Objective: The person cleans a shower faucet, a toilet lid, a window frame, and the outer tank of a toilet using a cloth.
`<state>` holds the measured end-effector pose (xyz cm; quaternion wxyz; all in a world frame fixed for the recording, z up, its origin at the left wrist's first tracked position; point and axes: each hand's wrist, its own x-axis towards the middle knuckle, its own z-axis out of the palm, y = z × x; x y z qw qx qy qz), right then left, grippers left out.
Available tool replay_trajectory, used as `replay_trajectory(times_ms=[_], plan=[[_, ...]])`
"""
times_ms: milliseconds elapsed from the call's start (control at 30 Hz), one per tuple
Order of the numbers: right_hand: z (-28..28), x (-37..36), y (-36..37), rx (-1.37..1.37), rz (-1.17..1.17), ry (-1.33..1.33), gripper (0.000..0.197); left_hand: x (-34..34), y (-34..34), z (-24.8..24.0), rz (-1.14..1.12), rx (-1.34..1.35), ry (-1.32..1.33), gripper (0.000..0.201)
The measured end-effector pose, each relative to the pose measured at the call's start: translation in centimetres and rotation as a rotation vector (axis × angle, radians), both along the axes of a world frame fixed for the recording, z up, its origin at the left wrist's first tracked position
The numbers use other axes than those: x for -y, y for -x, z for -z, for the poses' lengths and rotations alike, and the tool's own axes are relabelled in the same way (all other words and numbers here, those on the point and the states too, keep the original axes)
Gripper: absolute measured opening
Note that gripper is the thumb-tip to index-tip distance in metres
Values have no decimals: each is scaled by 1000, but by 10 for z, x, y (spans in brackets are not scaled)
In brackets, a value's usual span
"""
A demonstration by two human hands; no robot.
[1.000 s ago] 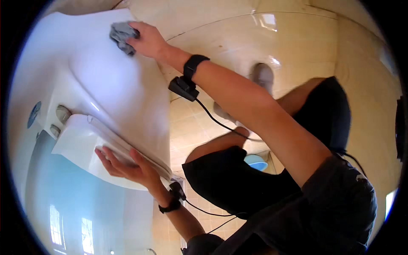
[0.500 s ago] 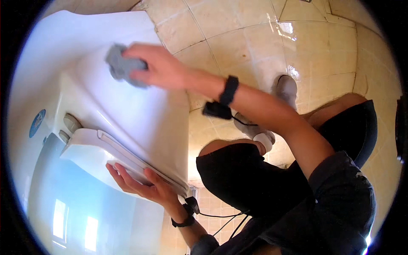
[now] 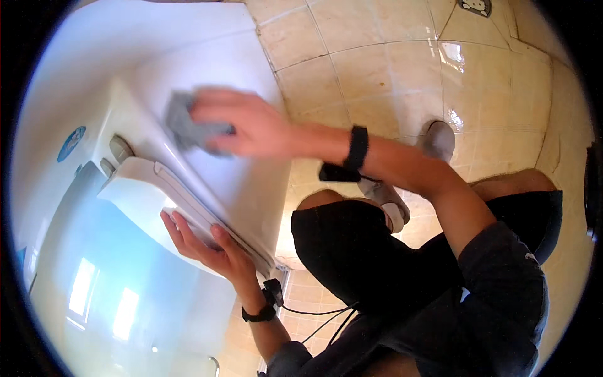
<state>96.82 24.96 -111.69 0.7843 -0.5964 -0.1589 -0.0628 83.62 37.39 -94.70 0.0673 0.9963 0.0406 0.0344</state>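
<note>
My right hand (image 3: 242,122) is closed on a crumpled grey cloth (image 3: 198,125). It presses the cloth against the smooth white side of a glossy fixture (image 3: 242,195) that looks like a toilet; motion smears the fingers. At the raised edge of the fixture's white hinged lid (image 3: 141,179), my left hand (image 3: 210,248) grips, palm turned up, with the thumb on one side and the fingers on the other. Grey hinge caps (image 3: 121,149) show at the lid's far corner. Whatever is beneath the lid is hidden.
A round blue sticker (image 3: 71,144) is on the white body at the left. Beige floor tiles (image 3: 358,72) spread beyond the fixture, with a small drain cover (image 3: 475,6) at the top. My shoes (image 3: 438,139) stand on the tiles. Black cables (image 3: 317,312) hang near my left wrist.
My right hand has moved the cloth across the white surface, closer to the lid's hinges. My left hand keeps its place on the lid. The whole view has shifted slightly.
</note>
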Motion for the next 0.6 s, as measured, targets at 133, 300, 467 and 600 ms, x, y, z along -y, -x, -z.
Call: replay_trajectory(times_ms=[133,300,467,600], plan=[[-30,3,-71,-52,102,-26,39,0,-3,4,12,7,-1,55],[-20,11,8,236,-161,7,40,1,0,-7,-25,0,-12,57],[-29,11,-43,189,-1,107,38,2,-1,-2,-24,8,19,56],[-40,15,-85,170,-86,131,37,0,-2,-5,-13,11,11,55]])
